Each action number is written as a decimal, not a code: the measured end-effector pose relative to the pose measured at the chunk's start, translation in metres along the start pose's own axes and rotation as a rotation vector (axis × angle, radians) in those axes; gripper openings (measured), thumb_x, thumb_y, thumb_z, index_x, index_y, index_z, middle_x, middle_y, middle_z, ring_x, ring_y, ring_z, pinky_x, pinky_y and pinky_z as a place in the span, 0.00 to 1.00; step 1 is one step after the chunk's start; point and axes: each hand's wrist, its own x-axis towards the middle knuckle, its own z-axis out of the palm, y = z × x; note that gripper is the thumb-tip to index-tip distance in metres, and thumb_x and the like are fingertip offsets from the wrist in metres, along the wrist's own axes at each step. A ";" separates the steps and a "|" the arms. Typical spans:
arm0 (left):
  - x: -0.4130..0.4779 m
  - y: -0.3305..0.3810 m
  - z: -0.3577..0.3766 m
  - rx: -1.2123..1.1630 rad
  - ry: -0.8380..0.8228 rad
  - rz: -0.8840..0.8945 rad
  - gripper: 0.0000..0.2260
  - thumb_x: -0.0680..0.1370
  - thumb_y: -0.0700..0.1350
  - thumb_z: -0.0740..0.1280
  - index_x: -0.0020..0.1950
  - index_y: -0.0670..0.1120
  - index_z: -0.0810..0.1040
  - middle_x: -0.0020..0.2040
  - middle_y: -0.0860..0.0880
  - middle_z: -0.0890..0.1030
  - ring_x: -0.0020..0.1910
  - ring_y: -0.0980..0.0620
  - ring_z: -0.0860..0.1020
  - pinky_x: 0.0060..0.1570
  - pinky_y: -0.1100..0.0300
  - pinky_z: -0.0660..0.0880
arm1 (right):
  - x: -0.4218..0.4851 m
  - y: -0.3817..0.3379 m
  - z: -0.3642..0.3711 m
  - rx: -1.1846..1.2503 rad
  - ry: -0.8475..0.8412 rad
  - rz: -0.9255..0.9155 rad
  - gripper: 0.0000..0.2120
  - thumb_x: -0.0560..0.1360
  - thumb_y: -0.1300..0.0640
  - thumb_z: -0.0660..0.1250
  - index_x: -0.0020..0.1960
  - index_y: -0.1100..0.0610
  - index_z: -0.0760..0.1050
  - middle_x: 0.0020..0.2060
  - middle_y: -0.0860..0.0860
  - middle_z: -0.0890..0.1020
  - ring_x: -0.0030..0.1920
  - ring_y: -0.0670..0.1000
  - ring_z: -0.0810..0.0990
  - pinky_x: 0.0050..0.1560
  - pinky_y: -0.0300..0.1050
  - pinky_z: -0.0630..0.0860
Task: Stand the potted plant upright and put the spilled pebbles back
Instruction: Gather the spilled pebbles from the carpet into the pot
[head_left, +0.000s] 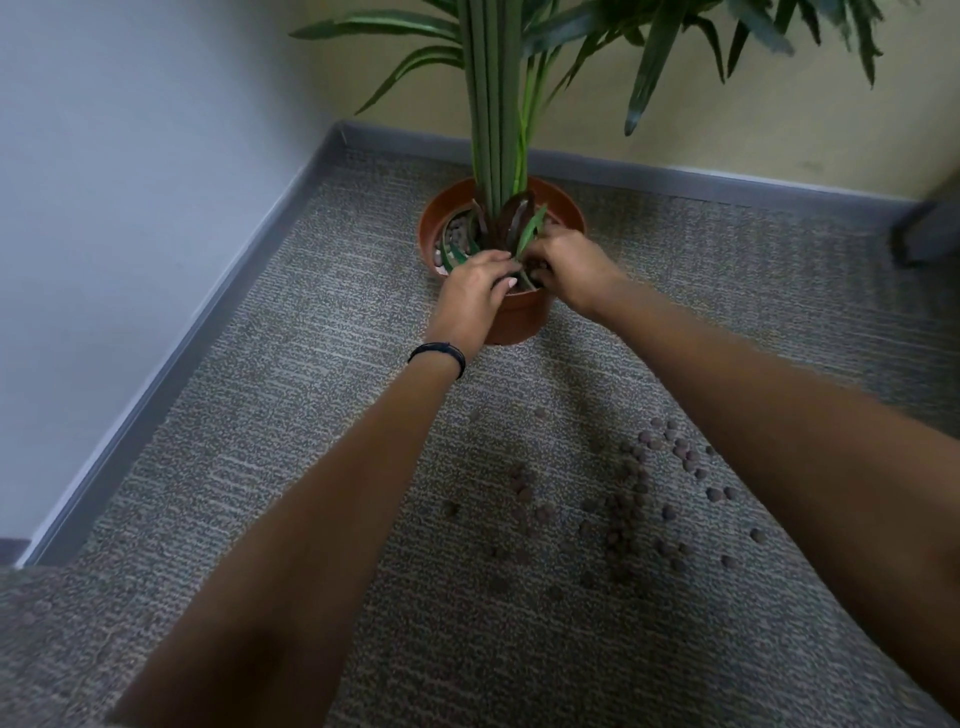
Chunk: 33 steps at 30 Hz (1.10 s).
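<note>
Potted plant (501, 156) is standing upright on the carpet (311, 364), close to the corner where the pale wall (130, 156) meets the yellowish one (727, 130). Terracotta-orange plastic pot (519, 317), round rim, with a bundle of straight green stems going up out of the middle and long narrow leaves fanning out at the top. A few short leaves, some green and some brownish, stick out low near the rim. You can see some pebbles sitting inside the pot on the left side of the stems.

Both hands are at the near edge of the pot. Left hand (472, 296) has its fingers curled over the rim, touching the low leaves, and there's a dark band (439, 353) around that wrist. Right hand (566, 265) is knuckles-up right beside it, fingers tucked down into the pot. Honestly can't tell if either hand is actually gripping anything or just resting in there, the fingertips are hidden by leaves.

Spilled pebbles (634, 499) are scattered on the carpet nearer to the person, small round brownish balls, mostly clustered under the right forearm, with a few strays toward the middle.
</note>
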 end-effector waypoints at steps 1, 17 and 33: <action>0.000 0.000 0.001 0.004 -0.002 0.001 0.12 0.78 0.36 0.63 0.60 0.38 0.78 0.62 0.42 0.78 0.62 0.47 0.75 0.65 0.61 0.66 | 0.001 0.001 0.003 -0.001 -0.035 -0.020 0.16 0.77 0.66 0.58 0.62 0.60 0.75 0.64 0.60 0.73 0.65 0.60 0.72 0.65 0.55 0.70; -0.029 0.010 0.011 0.355 -0.070 0.554 0.17 0.80 0.46 0.57 0.68 0.43 0.70 0.68 0.39 0.71 0.67 0.42 0.69 0.67 0.48 0.64 | -0.099 0.044 0.038 0.068 0.257 0.123 0.30 0.74 0.70 0.60 0.74 0.55 0.57 0.73 0.61 0.59 0.72 0.60 0.64 0.69 0.57 0.68; -0.114 -0.044 0.068 0.668 -1.024 0.744 0.27 0.81 0.59 0.48 0.76 0.55 0.41 0.78 0.46 0.43 0.76 0.42 0.45 0.73 0.43 0.52 | -0.215 0.073 0.112 -0.074 -0.552 0.213 0.47 0.66 0.28 0.61 0.76 0.43 0.41 0.77 0.55 0.39 0.76 0.61 0.38 0.73 0.67 0.47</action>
